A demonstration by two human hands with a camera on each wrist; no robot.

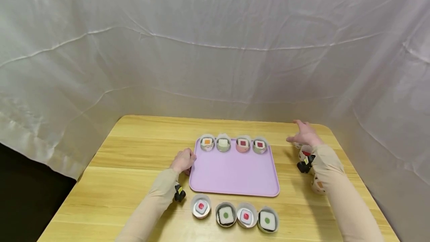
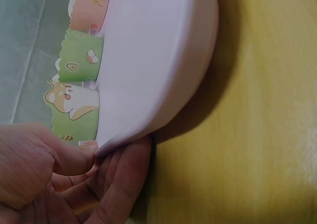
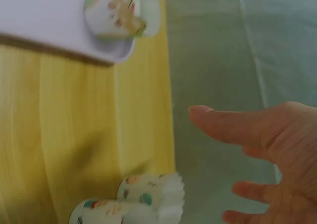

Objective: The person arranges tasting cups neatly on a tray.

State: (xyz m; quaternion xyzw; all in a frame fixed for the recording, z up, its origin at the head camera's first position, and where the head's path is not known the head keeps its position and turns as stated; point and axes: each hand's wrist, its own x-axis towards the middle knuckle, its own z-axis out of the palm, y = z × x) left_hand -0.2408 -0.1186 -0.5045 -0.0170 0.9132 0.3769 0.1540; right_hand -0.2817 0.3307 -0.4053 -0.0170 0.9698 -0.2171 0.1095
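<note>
My left hand grips the left edge of a lilac tray; the left wrist view shows the thumb on the rim and the fingers curled beneath it. Along the tray's far edge stand several patterned paper cups, among them a green one with an animal print. Seen from above, they hold small white square pieces with coloured centres, one orange. Over at the right, my right hand is raised with thumb and fingers spread, holding nothing. Close by it are white printed paper cups, partly hidden by the hand and sleeve.
In front of the tray, several more filled paper cups stand in a row, including one with a red-centred piece and one with a green-centred piece. A pale curtain hangs behind the wooden table.
</note>
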